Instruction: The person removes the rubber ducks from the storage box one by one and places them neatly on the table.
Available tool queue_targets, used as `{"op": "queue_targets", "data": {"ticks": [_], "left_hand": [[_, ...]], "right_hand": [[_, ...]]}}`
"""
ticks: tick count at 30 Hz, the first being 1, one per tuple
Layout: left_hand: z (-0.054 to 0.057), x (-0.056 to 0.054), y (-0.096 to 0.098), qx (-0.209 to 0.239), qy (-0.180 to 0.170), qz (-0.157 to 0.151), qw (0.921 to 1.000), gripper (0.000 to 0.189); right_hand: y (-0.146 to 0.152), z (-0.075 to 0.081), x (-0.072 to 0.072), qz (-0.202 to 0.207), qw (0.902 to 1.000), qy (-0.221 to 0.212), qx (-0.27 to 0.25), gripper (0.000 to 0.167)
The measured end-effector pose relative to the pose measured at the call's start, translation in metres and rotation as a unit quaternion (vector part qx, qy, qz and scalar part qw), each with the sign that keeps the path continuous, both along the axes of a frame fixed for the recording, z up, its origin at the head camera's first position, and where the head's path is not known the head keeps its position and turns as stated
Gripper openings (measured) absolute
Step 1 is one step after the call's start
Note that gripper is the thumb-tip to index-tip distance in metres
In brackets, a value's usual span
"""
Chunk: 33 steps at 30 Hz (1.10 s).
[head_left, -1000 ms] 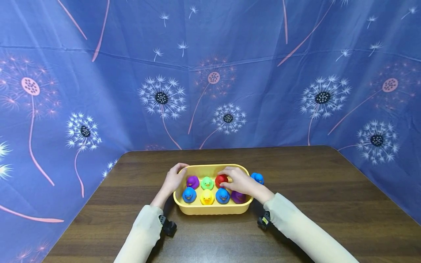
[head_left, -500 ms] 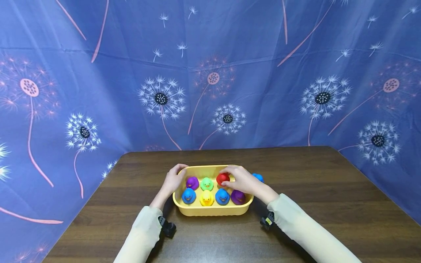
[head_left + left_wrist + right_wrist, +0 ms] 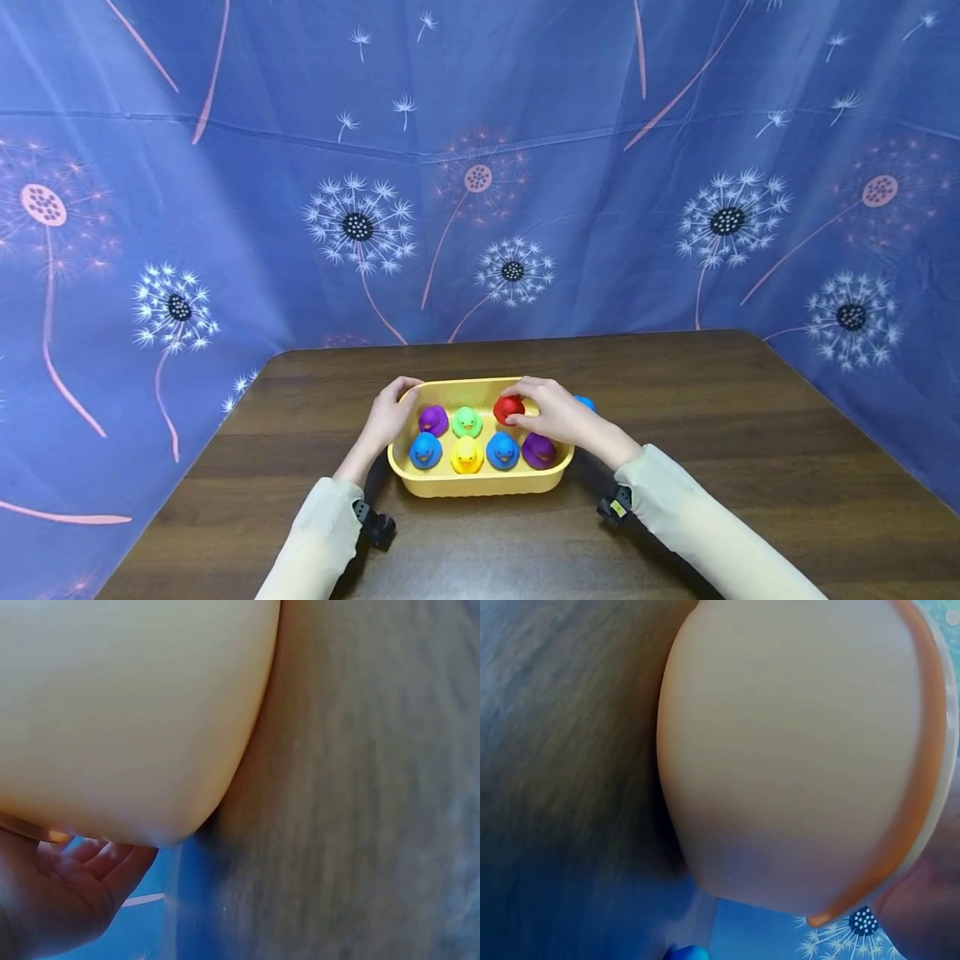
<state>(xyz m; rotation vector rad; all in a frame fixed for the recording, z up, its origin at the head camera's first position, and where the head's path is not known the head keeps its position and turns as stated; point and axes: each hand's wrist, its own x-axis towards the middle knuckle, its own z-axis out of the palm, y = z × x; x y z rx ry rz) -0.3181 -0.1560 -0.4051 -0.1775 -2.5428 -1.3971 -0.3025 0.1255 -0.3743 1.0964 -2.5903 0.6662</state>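
Note:
A yellow plastic tub (image 3: 480, 486) stands on the table, holding several rubber ducks. In the head view my left hand (image 3: 384, 418) grips its left end at the rim. The left wrist view shows that hand (image 3: 71, 900) against the outer wall, its fingertips partly hidden by the tub (image 3: 127, 712). Over the tub's right part my right hand (image 3: 557, 413) pinches a red rubber duck (image 3: 508, 408) between thumb and fingers. Around it sit a green duck (image 3: 467, 422), a yellow duck (image 3: 467, 456), two blue ducks and two purple ducks. In the right wrist view the tub wall hides that duck.
Beyond the tub's right end lies another blue duck (image 3: 585, 403), mostly hidden behind my right hand. The brown wooden table (image 3: 675, 367) extends on all sides, with a blue dandelion-print curtain (image 3: 600, 208) hanging behind and along the sides.
My right hand and the red duck have shifted slightly up and to the right relative to the tub. The left hand stays on the rim. The head view has turned a little.

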Motion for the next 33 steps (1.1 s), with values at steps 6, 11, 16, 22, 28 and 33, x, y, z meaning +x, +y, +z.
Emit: {"op": "queue_targets", "data": {"ticks": [6, 11, 16, 22, 28, 33], "left_hand": [[0.001, -0.001, 0.000, 0.006, 0.005, -0.004, 1.0000, 0.020], [0.002, -0.003, 0.001, 0.005, 0.006, -0.009, 0.9999, 0.019], [0.005, -0.003, 0.000, 0.000, 0.008, -0.011, 0.9999, 0.019], [0.005, -0.002, -0.002, 0.000, 0.007, -0.007, 1.0000, 0.019], [0.003, 0.000, -0.003, -0.006, 0.004, -0.002, 1.0000, 0.019], [0.001, -0.001, -0.002, -0.002, 0.005, -0.001, 1.0000, 0.019]], "right_hand": [[0.005, 0.000, 0.000, 0.004, 0.9995, 0.027, -0.013, 0.033], [0.009, 0.003, -0.001, 0.009, 0.9995, 0.023, -0.018, 0.034], [0.010, 0.006, -0.003, 0.011, 0.9997, 0.014, -0.020, 0.034], [0.009, 0.009, -0.004, 0.021, 0.9990, 0.018, -0.033, 0.034], [0.009, 0.011, -0.004, 0.028, 0.9986, 0.037, -0.027, 0.033], [0.011, 0.013, -0.002, 0.026, 0.9984, 0.041, -0.030, 0.032]]}}
